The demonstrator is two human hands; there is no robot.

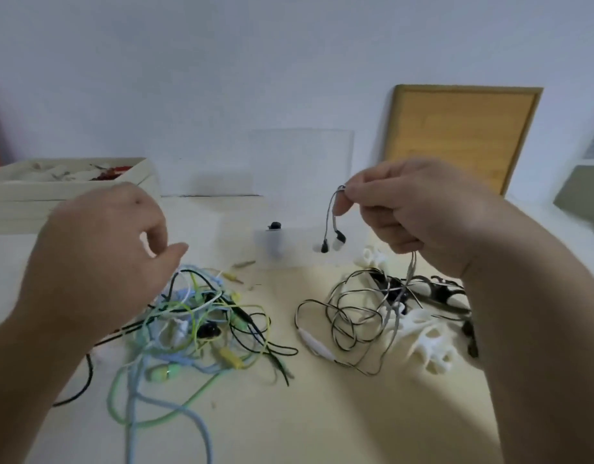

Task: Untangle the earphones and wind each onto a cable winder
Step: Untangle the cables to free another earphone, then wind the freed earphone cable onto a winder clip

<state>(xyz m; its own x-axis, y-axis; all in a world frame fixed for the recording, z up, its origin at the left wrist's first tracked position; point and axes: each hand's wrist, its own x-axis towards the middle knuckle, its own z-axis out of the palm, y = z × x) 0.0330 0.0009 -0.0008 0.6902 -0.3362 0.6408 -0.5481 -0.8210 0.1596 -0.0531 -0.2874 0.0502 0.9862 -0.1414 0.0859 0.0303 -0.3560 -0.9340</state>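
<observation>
Box (71, 190) at back left of table (322, 413), pale, open-topped; holds whitish bits and something red, too blurred to identify. Clear plastic container (300, 162) against wall at centre back, contents not readable.

Right hand (419, 209) raised over table, thumb and forefinger pinching black-and-white earphone cable (342, 316) near its top. Two earbuds (332, 241) dangle straight down from the pinch, tips toward table. Rest of cable drops vertically below the palm into loose loops flat on table, inline remote (317, 346) lying diagonally at front of loops.

Left hand (101, 259) hovers over coloured tangle (201, 323), fingers loosely curled, gripping nothing.

Tangle: green, blue, yellow, black cords heaped left of centre, strands trailing toward near edge.

White cable winders (426, 339) piled under right wrist, beside the loops.
</observation>
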